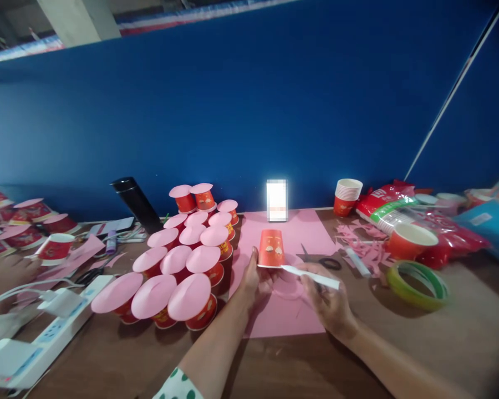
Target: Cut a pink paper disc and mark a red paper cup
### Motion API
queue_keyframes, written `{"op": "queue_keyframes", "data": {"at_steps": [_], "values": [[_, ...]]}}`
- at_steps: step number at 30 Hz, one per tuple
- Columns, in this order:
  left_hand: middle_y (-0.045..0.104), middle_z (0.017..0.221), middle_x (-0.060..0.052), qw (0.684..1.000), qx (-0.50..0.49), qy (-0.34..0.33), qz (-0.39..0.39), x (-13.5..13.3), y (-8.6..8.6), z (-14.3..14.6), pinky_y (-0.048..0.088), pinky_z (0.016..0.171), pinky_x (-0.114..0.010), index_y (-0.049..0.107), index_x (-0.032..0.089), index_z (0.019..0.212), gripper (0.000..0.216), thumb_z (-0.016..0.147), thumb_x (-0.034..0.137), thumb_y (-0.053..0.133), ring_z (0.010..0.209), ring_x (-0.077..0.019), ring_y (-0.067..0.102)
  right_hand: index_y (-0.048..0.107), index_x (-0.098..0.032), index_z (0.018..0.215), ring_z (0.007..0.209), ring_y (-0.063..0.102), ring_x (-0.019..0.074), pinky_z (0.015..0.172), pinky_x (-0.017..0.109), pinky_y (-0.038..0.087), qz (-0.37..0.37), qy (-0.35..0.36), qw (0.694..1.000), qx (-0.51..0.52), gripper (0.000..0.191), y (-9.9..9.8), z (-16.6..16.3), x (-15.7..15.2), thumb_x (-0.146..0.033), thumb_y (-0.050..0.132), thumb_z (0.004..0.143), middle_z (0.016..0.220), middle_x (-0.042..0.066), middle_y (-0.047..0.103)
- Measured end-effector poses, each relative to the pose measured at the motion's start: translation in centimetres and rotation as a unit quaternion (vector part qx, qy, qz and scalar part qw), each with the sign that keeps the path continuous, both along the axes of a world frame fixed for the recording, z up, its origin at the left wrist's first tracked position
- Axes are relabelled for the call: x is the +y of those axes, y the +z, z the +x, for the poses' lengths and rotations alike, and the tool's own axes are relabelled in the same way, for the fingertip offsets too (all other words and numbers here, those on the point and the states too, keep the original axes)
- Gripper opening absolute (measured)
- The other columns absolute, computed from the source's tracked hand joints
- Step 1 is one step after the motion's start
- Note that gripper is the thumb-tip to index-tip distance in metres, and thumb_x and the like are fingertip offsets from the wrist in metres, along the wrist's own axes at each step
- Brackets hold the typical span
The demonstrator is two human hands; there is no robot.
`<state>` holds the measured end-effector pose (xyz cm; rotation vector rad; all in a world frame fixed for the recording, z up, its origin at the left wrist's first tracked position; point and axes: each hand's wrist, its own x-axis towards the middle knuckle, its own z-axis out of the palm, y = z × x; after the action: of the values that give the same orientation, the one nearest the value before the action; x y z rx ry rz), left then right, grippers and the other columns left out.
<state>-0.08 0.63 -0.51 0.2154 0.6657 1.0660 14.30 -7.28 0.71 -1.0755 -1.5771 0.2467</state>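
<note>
My left hand [254,281] grips the rim of a red paper cup [271,247] held upside down above a pink paper sheet [283,316]. My right hand [328,299] is closed around a white stick-like tool [316,276], perhaps a glue stick or pen, whose tip touches the cup's rim. A traced circle shows faintly on the pink sheet under the hands. Black-handled scissors [324,260] lie on the sheet just right of the cup.
Several red cups capped with pink paper discs [178,277] stand in rows to the left. A white power strip [45,332], black bottle [137,204], stacked cups [346,197], green tape roll [418,277], pink scraps and a bagged cup pack [399,213] surround the wooden table [461,343].
</note>
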Motion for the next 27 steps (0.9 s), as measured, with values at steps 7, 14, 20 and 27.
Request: {"op": "queue_keyframes", "data": {"at_steps": [7, 14, 20, 27], "values": [[0.070, 0.087, -0.012, 0.999, 0.008, -0.028, 0.041, 0.22, -0.88, -0.32, 0.049, 0.086, -0.034, 0.063, 0.008, 0.103, 0.044, 0.088, 0.046, 0.047, 0.084, -0.0217, 0.066, 0.064, -0.020, 0.099, 0.068, 0.065, 0.0178, 0.072, 0.030, 0.055, -0.036, -0.025, 0.999, -0.009, 0.022, -0.09, 0.11, 0.13, -0.032, 0.047, 0.091, 0.080, 0.007, 0.069], [0.071, 0.084, -0.010, 1.000, 0.012, -0.017, 0.022, 0.14, -0.57, -0.21, 0.051, 0.084, -0.032, 0.063, 0.009, 0.103, 0.042, 0.088, 0.045, 0.048, 0.079, -0.0194, 0.067, 0.064, -0.019, 0.090, 0.073, 0.065, 0.0182, 0.071, 0.029, 0.054, -0.017, -0.013, 1.000, -0.013, 0.020, 0.18, 0.11, 0.20, -0.030, 0.047, 0.091, 0.079, 0.007, 0.068], [0.071, 0.085, -0.008, 1.000, 0.004, -0.015, 0.015, 0.03, -0.39, -0.16, 0.053, 0.077, -0.027, 0.064, 0.010, 0.098, 0.037, 0.088, 0.043, 0.051, 0.075, -0.0164, 0.067, 0.064, -0.019, 0.091, 0.060, 0.064, 0.0153, 0.064, 0.025, 0.054, -0.021, -0.018, 1.000, -0.004, 0.019, 0.15, -0.01, 0.16, -0.029, 0.049, 0.091, 0.071, 0.004, 0.068], [0.071, 0.087, -0.009, 1.000, 0.006, -0.020, 0.020, 0.05, -0.50, -0.17, 0.053, 0.078, -0.028, 0.063, 0.008, 0.101, 0.039, 0.089, 0.043, 0.049, 0.078, -0.0175, 0.067, 0.063, -0.019, 0.091, 0.060, 0.063, 0.0142, 0.062, 0.024, 0.053, -0.016, -0.015, 1.000, -0.002, 0.016, -0.31, -0.02, 0.38, -0.026, 0.048, 0.092, 0.070, 0.003, 0.066]]}}
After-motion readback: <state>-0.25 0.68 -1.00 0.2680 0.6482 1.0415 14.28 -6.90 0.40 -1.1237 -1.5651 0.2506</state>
